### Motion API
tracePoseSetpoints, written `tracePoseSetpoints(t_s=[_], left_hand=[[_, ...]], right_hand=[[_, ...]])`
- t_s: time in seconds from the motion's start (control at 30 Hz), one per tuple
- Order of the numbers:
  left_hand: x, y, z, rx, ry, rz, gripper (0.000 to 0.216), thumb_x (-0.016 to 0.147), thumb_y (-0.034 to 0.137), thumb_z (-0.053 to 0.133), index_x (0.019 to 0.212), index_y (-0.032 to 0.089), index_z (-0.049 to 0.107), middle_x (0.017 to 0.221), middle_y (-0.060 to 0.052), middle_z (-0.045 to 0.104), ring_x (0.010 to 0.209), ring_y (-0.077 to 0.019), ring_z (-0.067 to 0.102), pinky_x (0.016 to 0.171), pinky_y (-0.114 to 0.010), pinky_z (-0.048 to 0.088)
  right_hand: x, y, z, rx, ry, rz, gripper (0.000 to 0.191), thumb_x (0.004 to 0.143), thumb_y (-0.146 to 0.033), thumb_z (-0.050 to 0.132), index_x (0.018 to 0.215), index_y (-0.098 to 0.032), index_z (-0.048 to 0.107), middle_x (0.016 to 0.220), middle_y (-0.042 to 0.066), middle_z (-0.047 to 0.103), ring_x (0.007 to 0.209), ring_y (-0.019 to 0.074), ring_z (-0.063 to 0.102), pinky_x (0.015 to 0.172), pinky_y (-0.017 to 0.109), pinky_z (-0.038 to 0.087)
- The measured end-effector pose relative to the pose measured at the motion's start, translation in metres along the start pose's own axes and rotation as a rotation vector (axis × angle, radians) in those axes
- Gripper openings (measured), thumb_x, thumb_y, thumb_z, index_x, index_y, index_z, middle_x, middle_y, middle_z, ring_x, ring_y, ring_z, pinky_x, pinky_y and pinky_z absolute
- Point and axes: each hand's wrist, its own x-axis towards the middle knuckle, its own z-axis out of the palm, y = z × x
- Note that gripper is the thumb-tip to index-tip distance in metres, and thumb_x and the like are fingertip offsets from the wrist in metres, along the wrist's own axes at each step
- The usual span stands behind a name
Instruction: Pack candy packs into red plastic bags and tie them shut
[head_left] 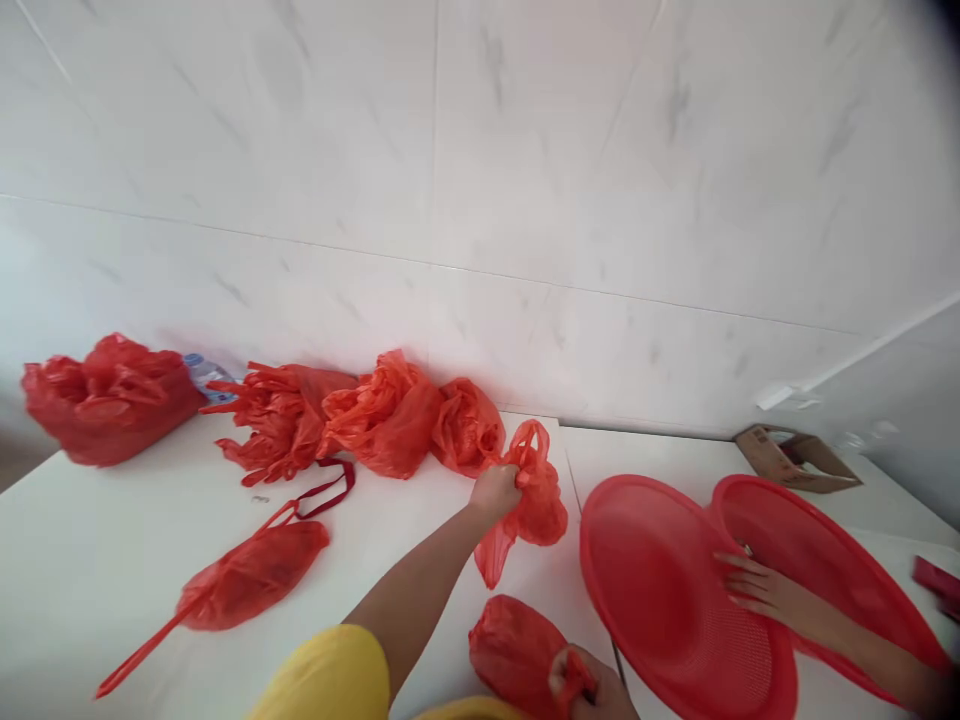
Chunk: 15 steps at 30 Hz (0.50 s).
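My left hand stretches out from a yellow sleeve, its fingers closed around a thin red plastic bag. The bag's loop handles stick up above the fist, and a lower corner hangs under it. Close to my body at the bottom edge, my right hand grips the gathered top of a second, filled red plastic bag. What that bag contains cannot be made out. On the left side of the white table lies another filled red bag with a long twisted handle.
Several bulky red bags line the wall, with a plastic bottle among them. Two red baskets stand at right, where another person's hand reaches in. A cardboard box sits behind; a dark red strap lies left.
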Motion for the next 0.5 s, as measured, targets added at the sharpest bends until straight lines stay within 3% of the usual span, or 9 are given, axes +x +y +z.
tracePoseSetpoints(t_s=[0.07, 0.13, 0.23, 0.3, 0.37, 0.43, 0.5], left_hand=[[0.017, 0.022, 0.008, 0.019, 0.021, -0.025, 0.026, 0.073, 0.018, 0.057, 0.099, 0.018, 0.064, 0.098, -0.012, 0.066, 0.092, -0.0251, 0.062, 0.078, -0.034, 0.046], [0.025, 0.038, 0.012, 0.041, 0.036, -0.048, 0.048, 0.066, 0.021, 0.067, 0.112, 0.016, 0.058, 0.111, -0.016, 0.061, 0.102, -0.0302, 0.058, 0.083, -0.039, 0.046], [0.013, 0.055, 0.008, 0.055, 0.068, -0.038, 0.073, 0.060, 0.022, 0.072, 0.128, 0.019, 0.047, 0.128, -0.018, 0.050, 0.116, -0.0345, 0.049, 0.089, -0.045, 0.043], [-0.011, 0.062, 0.000, 0.032, 0.101, 0.017, 0.070, 0.069, 0.022, 0.065, 0.134, 0.023, 0.040, 0.137, -0.016, 0.042, 0.124, -0.0307, 0.043, 0.095, -0.043, 0.039], [-0.046, 0.066, -0.010, -0.031, 0.086, 0.098, 0.056, 0.078, 0.027, 0.057, 0.132, 0.026, 0.042, 0.130, -0.010, 0.050, 0.112, -0.0222, 0.052, 0.090, -0.036, 0.044], [-0.084, 0.068, -0.017, -0.256, -0.073, 0.156, 0.034, 0.078, 0.030, 0.057, 0.112, 0.026, 0.057, 0.106, -0.005, 0.062, 0.087, -0.0178, 0.060, 0.076, -0.031, 0.049], [-0.119, 0.074, -0.021, -0.390, -0.208, 0.168, 0.025, 0.074, 0.029, 0.062, 0.099, 0.025, 0.062, 0.092, -0.003, 0.064, 0.078, -0.0162, 0.059, 0.069, -0.028, 0.049]], right_hand=[[-0.005, -0.001, -0.008, 0.051, 0.003, -0.025, 0.009, 0.059, -0.031, 0.045, 0.059, -0.022, 0.046, 0.057, -0.002, 0.045, 0.058, 0.0145, 0.042, 0.059, 0.025, 0.035], [-0.008, -0.003, -0.016, 0.097, 0.000, -0.041, 0.007, 0.059, -0.028, 0.045, 0.060, -0.022, 0.048, 0.058, -0.002, 0.048, 0.060, 0.0149, 0.044, 0.060, 0.025, 0.036], [-0.010, -0.003, -0.027, 0.148, -0.015, -0.054, 0.007, 0.060, -0.024, 0.045, 0.063, -0.021, 0.050, 0.059, -0.001, 0.050, 0.061, 0.0147, 0.046, 0.061, 0.024, 0.037], [-0.006, -0.002, -0.033, 0.194, -0.004, -0.074, 0.006, 0.061, -0.021, 0.045, 0.064, -0.020, 0.051, 0.060, -0.002, 0.050, 0.062, 0.0138, 0.046, 0.061, 0.024, 0.036], [0.002, -0.002, -0.038, 0.229, 0.019, -0.084, 0.005, 0.061, -0.018, 0.047, 0.064, -0.020, 0.050, 0.059, -0.003, 0.048, 0.059, 0.0125, 0.044, 0.058, 0.023, 0.035], [0.011, -0.006, -0.041, 0.251, 0.031, -0.091, 0.006, 0.060, -0.017, 0.049, 0.064, -0.020, 0.048, 0.057, -0.005, 0.046, 0.057, 0.0113, 0.041, 0.055, 0.023, 0.033], [0.019, -0.017, -0.042, 0.290, 0.009, -0.103, 0.008, 0.059, -0.015, 0.050, 0.065, -0.020, 0.047, 0.058, -0.005, 0.046, 0.057, 0.0106, 0.040, 0.054, 0.023, 0.033]])
